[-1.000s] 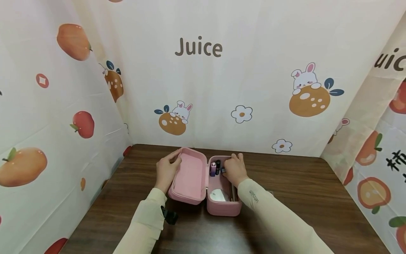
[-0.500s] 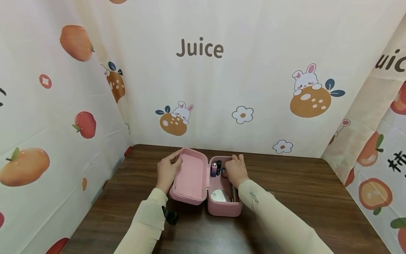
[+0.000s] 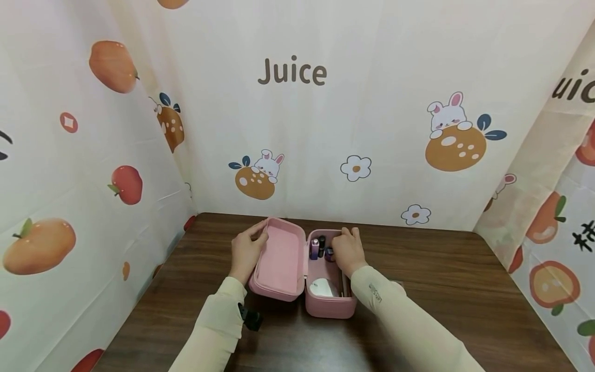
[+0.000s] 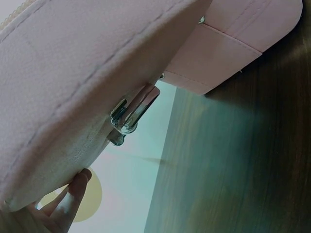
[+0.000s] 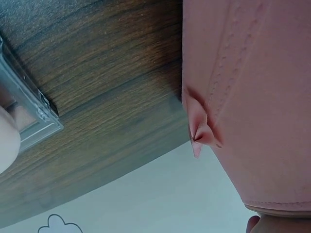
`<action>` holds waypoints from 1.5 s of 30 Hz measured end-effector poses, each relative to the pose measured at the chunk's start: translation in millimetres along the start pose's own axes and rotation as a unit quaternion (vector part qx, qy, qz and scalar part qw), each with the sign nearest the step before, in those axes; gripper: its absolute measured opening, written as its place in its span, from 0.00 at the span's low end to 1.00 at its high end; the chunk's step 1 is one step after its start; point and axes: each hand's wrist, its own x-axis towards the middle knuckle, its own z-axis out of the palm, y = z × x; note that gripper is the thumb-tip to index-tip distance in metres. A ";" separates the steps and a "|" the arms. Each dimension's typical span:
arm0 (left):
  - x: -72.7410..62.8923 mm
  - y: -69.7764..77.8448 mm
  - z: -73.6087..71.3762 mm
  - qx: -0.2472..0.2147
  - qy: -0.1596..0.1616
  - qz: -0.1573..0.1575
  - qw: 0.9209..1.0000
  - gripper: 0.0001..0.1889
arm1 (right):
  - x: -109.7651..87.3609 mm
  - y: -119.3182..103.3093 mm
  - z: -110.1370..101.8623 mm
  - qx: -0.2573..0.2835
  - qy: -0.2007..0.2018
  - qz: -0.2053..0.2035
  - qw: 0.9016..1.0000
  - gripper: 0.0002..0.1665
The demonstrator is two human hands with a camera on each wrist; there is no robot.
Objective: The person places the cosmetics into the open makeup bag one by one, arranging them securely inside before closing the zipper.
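A pink case (image 3: 330,307) lies unfolded on the table, its lid (image 3: 281,258) leaning out to the left. My left hand (image 3: 246,253) grips the lid's far left corner; in the left wrist view its fingers (image 4: 73,199) press the lid's edge beside a metal clasp (image 4: 131,114). Inside the case's right part, my right hand (image 3: 348,250) bends over a small dark purple bottle (image 3: 329,254), fingertips right at it; I cannot tell whether they still pinch it. A purple lipstick-like tube (image 3: 314,249) and a black tube (image 3: 322,245) stand just left of it.
A white rounded piece (image 3: 322,287) and brown sticks (image 3: 345,285) lie in the case's near end. Right of the case, a clear plastic box (image 5: 34,114) sits on the table, mostly behind my sleeve in the head view. Patterned cloth (image 3: 307,119) borders the table's back and sides.
My right hand has shifted slightly right relative to the small bottle, which now shows more fully. My left hand keeps its grip on the lid.
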 end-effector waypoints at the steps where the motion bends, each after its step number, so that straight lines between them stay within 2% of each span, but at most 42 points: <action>1: 0.1 0.2 0.2 0.001 0.000 0.000 1.000 0.19 | -0.3 0.1 -0.8 -0.001 0.002 0.000 1.000 0.10; 11: 0.8 3.1 0.8 -0.002 -0.004 -0.006 1.000 0.19 | -1.2 0.6 -2.1 -0.031 -0.002 -0.008 0.999 0.08; 19: 1.8 3.3 1.0 -0.004 -0.005 -0.003 1.000 0.19 | 0.5 2.0 0.3 -0.025 0.006 -0.008 1.000 0.09; 24: 0.0 1.2 0.1 -0.010 -0.010 -0.006 1.000 0.19 | -2.0 1.7 -2.0 0.003 0.019 0.001 1.000 0.10; 27: -0.9 -2.2 -0.8 -0.007 -0.011 -0.006 1.000 0.19 | -4.6 2.0 -1.8 0.059 0.046 0.013 0.997 0.10; 28: -1.3 -3.0 -1.1 -0.006 -0.009 -0.005 1.000 0.19 | -5.3 2.7 -1.8 0.090 0.055 0.017 0.994 0.09; 30: -1.7 -4.5 -1.7 0.000 -0.007 -0.003 1.000 0.20 | -8.0 5.2 -2.8 0.168 0.075 0.029 0.983 0.09; 33: -2.3 -4.5 -2.5 0.003 -0.007 -0.005 1.000 0.20 | -15.2 12.8 -8.7 0.276 0.113 0.048 0.953 0.09; 35: -2.1 -3.9 -2.6 0.004 -0.008 -0.006 1.000 0.20 | -22.0 20.7 -13.7 0.316 0.142 0.059 0.936 0.10; 37: -1.3 -3.1 -2.3 0.003 -0.009 -0.008 1.000 0.20 | -30.1 31.1 -16.9 0.333 0.166 0.072 0.925 0.10; 41: 1.3 -2.1 -1.9 0.003 -0.007 -0.006 1.000 0.19 | -52.1 56.5 -17.6 0.348 0.187 0.098 0.914 0.12; 43: 2.0 -1.9 -2.1 0.001 -0.007 -0.006 1.000 0.19 | -67.0 69.6 -15.1 0.350 0.183 0.111 0.912 0.13; 45: 1.8 -1.5 -2.3 -0.001 -0.009 -0.008 1.000 0.19 | -83.3 80.9 -10.5 0.345 0.173 0.121 0.915 0.14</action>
